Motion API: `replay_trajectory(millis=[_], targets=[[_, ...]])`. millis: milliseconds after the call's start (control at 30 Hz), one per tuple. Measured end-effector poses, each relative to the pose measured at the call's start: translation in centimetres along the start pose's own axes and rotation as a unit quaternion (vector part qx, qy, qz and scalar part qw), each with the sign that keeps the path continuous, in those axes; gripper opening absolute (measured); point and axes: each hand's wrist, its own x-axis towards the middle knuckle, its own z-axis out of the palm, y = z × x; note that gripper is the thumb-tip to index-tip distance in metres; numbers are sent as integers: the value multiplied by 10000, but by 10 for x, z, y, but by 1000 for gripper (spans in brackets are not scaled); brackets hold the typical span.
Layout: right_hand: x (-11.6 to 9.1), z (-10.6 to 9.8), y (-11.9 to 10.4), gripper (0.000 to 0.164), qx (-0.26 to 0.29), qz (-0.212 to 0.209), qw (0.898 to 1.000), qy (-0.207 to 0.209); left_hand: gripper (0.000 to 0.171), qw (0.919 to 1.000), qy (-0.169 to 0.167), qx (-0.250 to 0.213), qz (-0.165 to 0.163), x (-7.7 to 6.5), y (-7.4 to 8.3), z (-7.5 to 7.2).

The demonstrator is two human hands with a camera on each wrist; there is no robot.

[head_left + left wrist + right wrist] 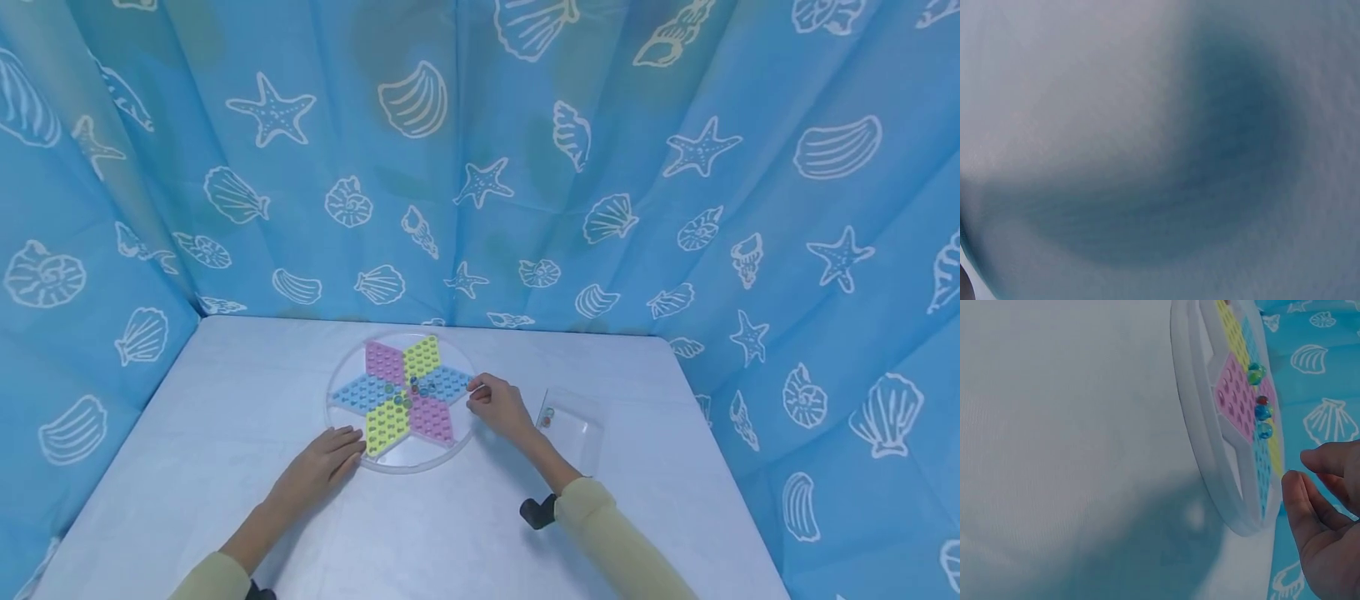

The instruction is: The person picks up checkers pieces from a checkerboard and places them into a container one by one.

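A round Chinese checkers board (392, 468) lies on the table, its star in pink, yellow and blue. Several glass marbles (427, 388) sit about the star's middle; the right wrist view shows green, red and blue marbles (1263, 412). My left hand (318, 467) lies flat at the board's near left edge, fingertips at the rim by the yellow point. Over the right rim, close to a blue point, is my right hand (501, 408). Its thumb and fingertips (1294, 481) come near each other with a small gap, and no marble shows between them.
Right of the board stands a clear plastic tray (590, 407) with a few marbles (548, 414) at its left side, beside my right forearm. A blue shell-print curtain (465, 225) hangs behind the white table (450, 533). Only blurred pale and blue surface fills the left wrist view.
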Motion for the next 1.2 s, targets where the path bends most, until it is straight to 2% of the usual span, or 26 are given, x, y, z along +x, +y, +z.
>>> replay_trajectory(millis=[167, 500, 767, 1200], targets=[[5, 12, 3, 19, 73, -69, 9999, -15, 25, 10000, 73, -44, -4, -1, 1, 1], [20, 26, 9, 19, 234, 173, 9995, 113, 26, 10000, 33, 23, 41, -1, -2, 3], [29, 35, 1, 19, 308, 255, 9992, 77, 26, 9999, 88, -34, 59, -1, -2, 2], [38, 47, -11, 21, 35, 391, 9992, -114, 27, 9998, 116, -55, 127, -1, -4, 2]])
